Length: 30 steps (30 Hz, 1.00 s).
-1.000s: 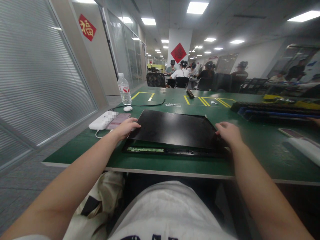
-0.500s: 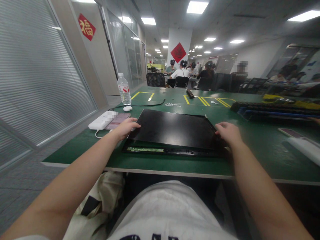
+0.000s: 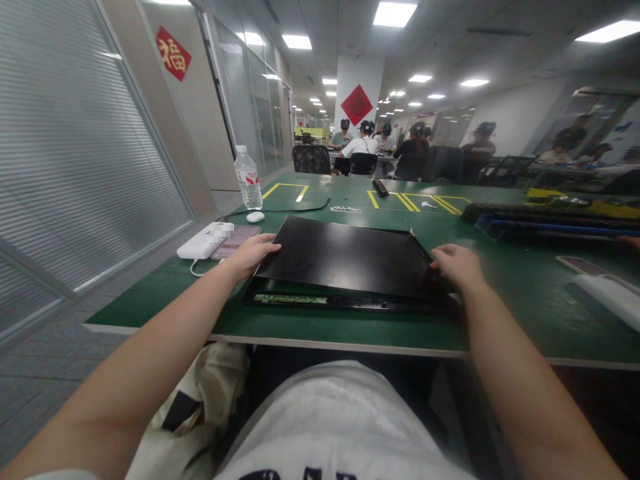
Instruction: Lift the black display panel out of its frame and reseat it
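Note:
A flat black display panel [image 3: 345,257] lies tilted over a shallow black frame [image 3: 360,303] on the green table. Along the frame's near edge a strip of green circuit board [image 3: 290,299] is uncovered. My left hand [image 3: 255,255] grips the panel's left edge, thumb on top and the other fingers partly hidden beneath. At the right side, my right hand [image 3: 457,265] has its fingers pinched at the edge; whether it holds the panel or the frame there is hard to make out.
Left of the panel sit a white power bank [image 3: 205,241], a phone [image 3: 235,243] and a white oval object [image 3: 255,217]. A water bottle [image 3: 248,179] stands behind them. Dark stacked parts [image 3: 540,223] lie far right, near another phone [image 3: 580,265]. Several people sit farther back.
The panel's left side has risen very slightly with my left hand. My right hand stays in almost the same place.

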{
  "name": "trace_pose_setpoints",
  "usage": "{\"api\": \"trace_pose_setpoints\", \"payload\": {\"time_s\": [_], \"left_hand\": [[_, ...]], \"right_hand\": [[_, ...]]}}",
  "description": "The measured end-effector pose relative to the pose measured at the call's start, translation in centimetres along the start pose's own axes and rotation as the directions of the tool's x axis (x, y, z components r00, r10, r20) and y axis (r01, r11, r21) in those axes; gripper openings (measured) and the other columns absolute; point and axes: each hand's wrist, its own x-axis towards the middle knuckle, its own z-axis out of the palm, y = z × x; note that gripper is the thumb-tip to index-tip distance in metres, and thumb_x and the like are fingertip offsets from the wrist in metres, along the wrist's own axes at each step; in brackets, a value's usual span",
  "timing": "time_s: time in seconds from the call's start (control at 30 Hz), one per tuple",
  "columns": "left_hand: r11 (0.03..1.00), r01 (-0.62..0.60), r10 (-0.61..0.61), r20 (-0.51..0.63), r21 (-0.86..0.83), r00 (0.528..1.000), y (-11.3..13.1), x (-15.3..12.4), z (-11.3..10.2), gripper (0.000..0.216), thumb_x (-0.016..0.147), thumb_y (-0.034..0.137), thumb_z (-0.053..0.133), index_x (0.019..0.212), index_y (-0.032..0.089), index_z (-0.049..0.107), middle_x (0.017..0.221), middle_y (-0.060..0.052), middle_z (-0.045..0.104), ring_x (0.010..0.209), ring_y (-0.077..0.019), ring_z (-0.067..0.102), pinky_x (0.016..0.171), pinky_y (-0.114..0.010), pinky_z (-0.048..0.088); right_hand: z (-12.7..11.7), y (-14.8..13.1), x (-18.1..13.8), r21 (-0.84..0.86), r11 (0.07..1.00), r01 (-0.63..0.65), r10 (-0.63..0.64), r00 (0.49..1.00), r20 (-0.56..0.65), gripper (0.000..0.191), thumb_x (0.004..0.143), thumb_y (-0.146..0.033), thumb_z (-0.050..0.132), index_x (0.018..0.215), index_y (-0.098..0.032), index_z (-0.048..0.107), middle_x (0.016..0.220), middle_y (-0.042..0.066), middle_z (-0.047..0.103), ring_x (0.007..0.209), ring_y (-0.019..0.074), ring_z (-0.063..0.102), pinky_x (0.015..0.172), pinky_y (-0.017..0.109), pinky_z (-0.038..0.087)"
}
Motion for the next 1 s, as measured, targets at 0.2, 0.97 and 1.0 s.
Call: {"api": "trace_pose_setpoints", "payload": {"time_s": [0.2, 0.97, 1.0], "left_hand": [[0.998, -0.062, 0.062, -0.006, -0.009, 0.998, -0.2, 0.4, -0.2, 0.033, 0.061, 0.019, 0.083, 0.092, 0.017, 0.076, 0.084, -0.007, 0.081, 0.083, -0.0247, 0.076, 0.077, -0.034, 0.059], [0.821, -0.179, 0.212, 0.001, 0.542, 0.977, -1.2, 1.2, -1.5, 0.03, 0.049, 0.04, 0.085, 0.072, 0.023, 0.077, 0.083, -0.005, 0.079, 0.097, -0.0356, 0.07, 0.085, -0.043, 0.054], [0.805, -0.188, 0.22, 0.01, 0.562, 0.975, -1.2, 1.2, -1.4, 0.027, 0.049, 0.039, 0.084, 0.069, 0.023, 0.076, 0.081, -0.005, 0.077, 0.096, -0.0356, 0.07, 0.084, -0.043, 0.054]], "right_hand": [[-0.1, -0.2, 0.0, -0.011, 1.0, -0.015, 0.015, 1.0, 0.007, 0.027, 0.08, -0.033, 0.059, 0.097, -0.019, 0.074, 0.075, 0.007, 0.077, 0.048, 0.016, 0.06, 0.054, 0.03, 0.05], [0.0, 0.2, 0.3, 0.028, 1.0, -0.01, 0.009, 1.0, 0.013, 0.024, 0.077, -0.033, 0.061, 0.093, -0.019, 0.074, 0.074, 0.007, 0.077, 0.047, 0.0157, 0.059, 0.057, 0.031, 0.051], [0.0, 0.2, 0.3, 0.028, 1.0, -0.007, 0.006, 1.0, 0.013, 0.024, 0.078, -0.033, 0.061, 0.092, -0.019, 0.074, 0.073, 0.007, 0.076, 0.047, 0.0156, 0.059, 0.057, 0.031, 0.051]]}}
